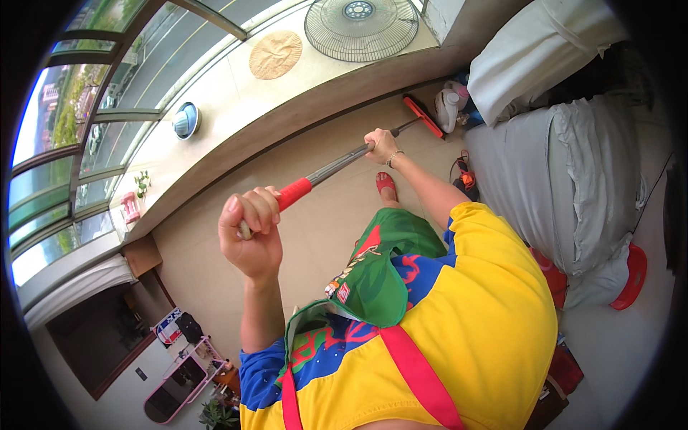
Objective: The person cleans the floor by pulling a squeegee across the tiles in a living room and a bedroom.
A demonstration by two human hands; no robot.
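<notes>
A metal pole [339,164] with a red grip sleeve [294,194] runs slantwise across the view. My left hand [251,228] is wrapped around its near end, just behind the red sleeve. Farther along, my right hand [382,145] grips the grey shaft; a bracelet circles that wrist. At the far end a narrow red head [424,116] rests by the floor; whether it is a broom or a squeegee I cannot tell. It lies close beside white plastic jugs [449,107]. A red slipper [385,185] is on my foot, below my right hand.
Grey cloth-covered items [537,177] stand along the right. A window ledge [226,107] curves along the far side, bearing a fan grille [361,27], a round woven mat [275,55] and a blue bowl [185,121]. A pink-framed mirror [177,387] is at lower left.
</notes>
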